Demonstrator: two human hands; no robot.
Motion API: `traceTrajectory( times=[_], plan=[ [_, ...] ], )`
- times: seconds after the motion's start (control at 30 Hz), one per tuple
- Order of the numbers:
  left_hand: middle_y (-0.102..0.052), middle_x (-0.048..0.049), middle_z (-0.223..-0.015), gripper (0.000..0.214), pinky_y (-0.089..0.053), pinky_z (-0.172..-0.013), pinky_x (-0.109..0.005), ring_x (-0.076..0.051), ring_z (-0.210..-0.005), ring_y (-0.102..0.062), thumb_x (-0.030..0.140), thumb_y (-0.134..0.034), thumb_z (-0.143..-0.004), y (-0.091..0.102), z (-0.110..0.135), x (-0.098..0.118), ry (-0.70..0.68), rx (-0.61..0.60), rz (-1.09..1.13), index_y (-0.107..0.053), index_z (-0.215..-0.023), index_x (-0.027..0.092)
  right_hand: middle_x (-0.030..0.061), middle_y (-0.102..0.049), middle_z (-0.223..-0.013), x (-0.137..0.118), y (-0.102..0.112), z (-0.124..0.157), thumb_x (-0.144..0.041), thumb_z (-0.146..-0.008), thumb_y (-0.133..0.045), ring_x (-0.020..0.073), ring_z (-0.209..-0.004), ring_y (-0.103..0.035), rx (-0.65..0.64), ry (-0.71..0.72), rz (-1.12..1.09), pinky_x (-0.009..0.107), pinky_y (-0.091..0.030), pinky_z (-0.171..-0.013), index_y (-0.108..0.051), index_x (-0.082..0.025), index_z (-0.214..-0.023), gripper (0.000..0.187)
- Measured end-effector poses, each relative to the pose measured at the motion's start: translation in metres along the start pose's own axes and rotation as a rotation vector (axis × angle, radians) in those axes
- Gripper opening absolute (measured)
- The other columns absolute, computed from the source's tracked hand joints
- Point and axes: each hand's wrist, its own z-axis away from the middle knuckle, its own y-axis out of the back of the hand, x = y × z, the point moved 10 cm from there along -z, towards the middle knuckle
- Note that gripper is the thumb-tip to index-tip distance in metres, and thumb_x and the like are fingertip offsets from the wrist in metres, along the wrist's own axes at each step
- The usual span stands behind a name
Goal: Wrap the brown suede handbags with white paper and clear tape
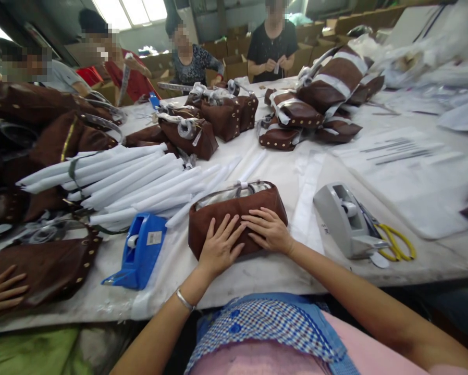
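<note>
A brown handbag (202, 229) lies on the white-covered table right in front of me. My left hand (220, 247) rests flat on its front side, fingers spread. Beside it, my right hand (270, 229) presses on the same side with its fingers stretched out, the fingertips of both hands close together. The bag's handle (214, 197) arches along its top edge, with clear wrapping and a white band around it. To the left of the bag sits a blue tape dispenser (144, 250); to its right stands a grey tape dispenser (345, 221).
Yellow-handled scissors (398, 244) lie beside the grey dispenser. Rolled white paper sticks (140, 177) are heaped at left. Brown bags (226, 117) stand farther back, more (335, 83) are piled at back right. A co-worker's hand (5, 291) touches another bag (58, 265). Several people stand across the table.
</note>
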Motion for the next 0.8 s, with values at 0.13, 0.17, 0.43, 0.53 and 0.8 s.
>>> traceTrajectory(
  times=[0.13,0.17,0.43,0.53,0.8],
  plan=[
    [-0.032,-0.0049,-0.162,0.062,-0.017,-0.123,-0.057,-0.028,-0.151,-0.026,0.044,-0.047,-0.099,0.002,-0.012,-0.010,-0.017,-0.034,0.008,-0.028,-0.155,0.029,0.0042,-0.063,-0.138,0.006,-0.003,-0.013,-0.030,-0.097,-0.057,0.0228,-0.136,-0.049,-0.048,0.011,-0.004,0.047,-0.036,-0.116,-0.060,-0.024,-0.134,0.038],
    [-0.032,-0.0049,-0.162,0.062,-0.017,-0.122,-0.057,-0.028,-0.151,-0.026,0.044,-0.048,-0.098,0.002,-0.013,-0.011,-0.016,-0.030,0.001,-0.029,-0.155,0.029,0.0046,-0.063,-0.138,0.006,-0.004,-0.014,-0.030,-0.097,-0.057,0.0229,-0.135,-0.050,-0.044,0.019,0.001,0.048,-0.036,-0.116,-0.060,-0.023,-0.134,0.038],
    [-0.028,-0.0056,-0.164,0.064,-0.016,-0.122,-0.058,-0.028,-0.152,-0.022,0.045,-0.047,-0.098,-0.006,-0.018,-0.020,-0.003,0.001,-0.006,-0.027,-0.156,0.026,0.0086,-0.048,-0.152,0.002,0.028,-0.034,-0.034,-0.101,-0.049,0.0273,-0.144,-0.039,-0.007,0.015,0.111,0.052,-0.030,-0.120,-0.039,-0.021,-0.151,0.053],
    [-0.025,-0.0051,-0.165,0.064,-0.018,-0.122,-0.058,-0.028,-0.152,-0.022,0.046,-0.047,-0.099,-0.006,-0.019,-0.024,0.011,0.005,-0.003,-0.026,-0.156,0.027,0.0142,-0.030,-0.162,0.016,0.055,-0.033,-0.044,-0.100,-0.048,0.0350,-0.151,-0.022,0.147,-0.218,0.209,0.059,-0.020,-0.122,-0.021,-0.015,-0.159,0.071],
    [-0.026,-0.0083,-0.164,0.082,-0.015,-0.123,-0.058,-0.031,-0.152,-0.022,0.057,-0.058,-0.089,-0.018,-0.019,-0.024,-0.029,0.016,-0.019,-0.025,-0.156,0.023,0.0164,-0.024,-0.164,0.044,-0.004,-0.008,-0.049,-0.098,-0.047,0.0315,-0.152,-0.021,-0.017,-0.386,0.258,0.055,-0.026,-0.120,-0.003,-0.015,-0.160,0.083]
  ],
)
